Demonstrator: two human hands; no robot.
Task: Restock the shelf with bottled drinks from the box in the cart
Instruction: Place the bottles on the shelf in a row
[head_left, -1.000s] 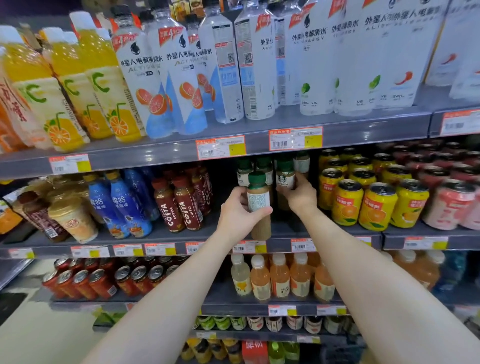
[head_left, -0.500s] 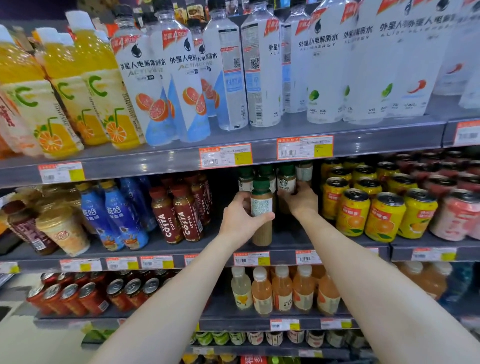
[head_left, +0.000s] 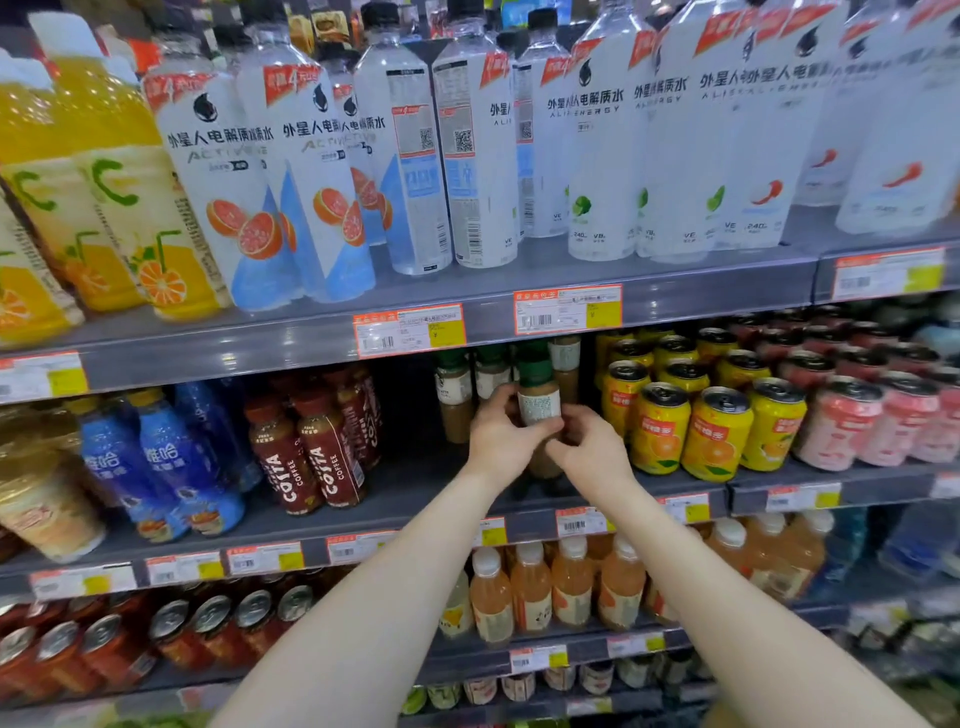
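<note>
Both hands' fingers, left hand (head_left: 501, 434) and right hand (head_left: 592, 451), around green-capped bottle (head_left: 538, 397), between Costa bottles (head_left: 311, 457) and yellow cans (head_left: 691, 426).

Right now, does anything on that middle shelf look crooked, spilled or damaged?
Nothing stands out. The green-capped coffee bottle is upright between the left hand and right hand. The Costa bottles and yellow cans stand upright in rows; no spill visible.

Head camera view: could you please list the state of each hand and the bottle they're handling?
Left hand: closed around the green-capped bottle.
Right hand: fingers on the same bottle.
Green-capped bottle: upright, capped, on the middle shelf.
Yellow cans: upright, unopened.
</note>
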